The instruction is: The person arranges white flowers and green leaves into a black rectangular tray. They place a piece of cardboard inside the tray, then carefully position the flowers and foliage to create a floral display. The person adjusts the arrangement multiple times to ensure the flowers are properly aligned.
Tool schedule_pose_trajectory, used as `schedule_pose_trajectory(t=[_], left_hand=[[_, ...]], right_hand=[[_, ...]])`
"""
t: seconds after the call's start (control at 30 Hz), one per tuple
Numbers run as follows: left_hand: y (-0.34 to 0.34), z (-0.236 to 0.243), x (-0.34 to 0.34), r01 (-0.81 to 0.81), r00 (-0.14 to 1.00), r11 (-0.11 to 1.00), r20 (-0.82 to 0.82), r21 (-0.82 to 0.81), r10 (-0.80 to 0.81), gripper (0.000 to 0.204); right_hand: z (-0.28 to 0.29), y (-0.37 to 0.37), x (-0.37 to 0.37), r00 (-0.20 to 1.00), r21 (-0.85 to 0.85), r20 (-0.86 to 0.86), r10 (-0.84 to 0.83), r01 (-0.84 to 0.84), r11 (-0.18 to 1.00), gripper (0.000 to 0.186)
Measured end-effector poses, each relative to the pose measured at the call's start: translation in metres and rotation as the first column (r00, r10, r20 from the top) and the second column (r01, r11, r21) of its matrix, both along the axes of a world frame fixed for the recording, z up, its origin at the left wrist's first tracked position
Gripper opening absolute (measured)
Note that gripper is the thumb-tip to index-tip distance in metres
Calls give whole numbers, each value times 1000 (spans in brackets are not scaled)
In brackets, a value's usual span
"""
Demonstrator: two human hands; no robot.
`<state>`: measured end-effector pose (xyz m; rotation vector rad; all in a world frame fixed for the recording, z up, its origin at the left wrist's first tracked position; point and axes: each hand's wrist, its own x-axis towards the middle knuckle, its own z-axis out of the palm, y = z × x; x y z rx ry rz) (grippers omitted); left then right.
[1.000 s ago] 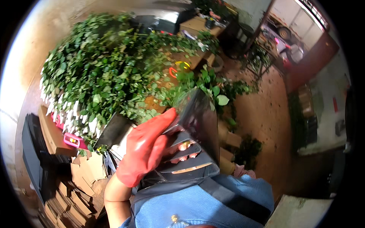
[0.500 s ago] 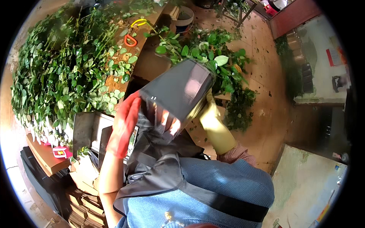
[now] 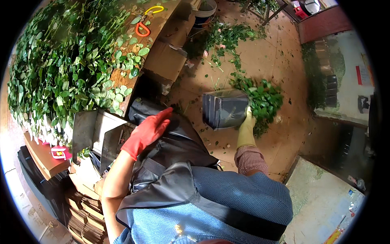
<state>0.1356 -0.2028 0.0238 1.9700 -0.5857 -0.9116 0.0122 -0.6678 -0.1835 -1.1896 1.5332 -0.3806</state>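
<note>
1. Since half a second ago the dark metal bin (image 3: pixel 224 109) went from close before my chest out to my right side, over the floor (image 3: pixel 284 61), and my left hand (image 3: pixel 147 132) came off it.
2. My right hand (image 3: pixel 246 124), in a yellowish glove, is closed on the right edge of the bin and holds it tilted, with its open side toward the pile of green leaves (image 3: pixel 262 99) on the floor; if the bin touches the pile I cannot tell.
3. My left hand, in a red glove, is open with flat fingers and holds nothing; it hangs above my dark apron (image 3: pixel 174 146), well apart from the right hand.
4. Around the bin the brown floor has free room, with only small scattered leaves; more cut greens lie further away.
5. On my left the counter (image 3: pixel 134 73) ends just beside the apron; it is covered with many green stems (image 3: pixel 61 69), and orange and yellow scissors (image 3: pixel 146 18) lie at its far part.
6. Below the counter edge stand flat cardboard pieces (image 3: pixel 83 195), partly cut off by my arm.
7. The inside of the bin is in shadow and hard to make out.
</note>
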Motion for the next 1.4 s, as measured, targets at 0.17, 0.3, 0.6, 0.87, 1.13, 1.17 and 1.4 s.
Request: schedule_pose_trajectory(t=[0.17,0.3,0.6,0.87,1.13,1.17,1.4], left_hand=[[48,17,-22,-228,973,974,-40,4,228,51],[72,6,-32,-314,941,949,-132,15,313,49],[70,-14,9,-236,923,966,-286,108,257,46],[49,42,7,-228,953,932,-131,283,273,50],[70,73,-37,-414,907,878,31,240,420,51],[75,75,-46,-461,886,871,34,168,462,51],[98,133,-97,-789,587,597,107,-145,802,45]], right_hand=[[-16,-35,-83,951,-135,-299,-82,43,990,84],[-9,-54,-155,886,-217,-436,-158,67,974,88],[7,-41,-220,769,-155,-559,-310,270,950,79],[-9,-25,-170,744,38,-487,-458,542,840,71],[-60,-76,-20,796,157,541,-272,221,962,48],[-37,-69,14,778,170,593,-206,129,977,51],[156,190,203,-61,-455,739,671,-780,430,41]])
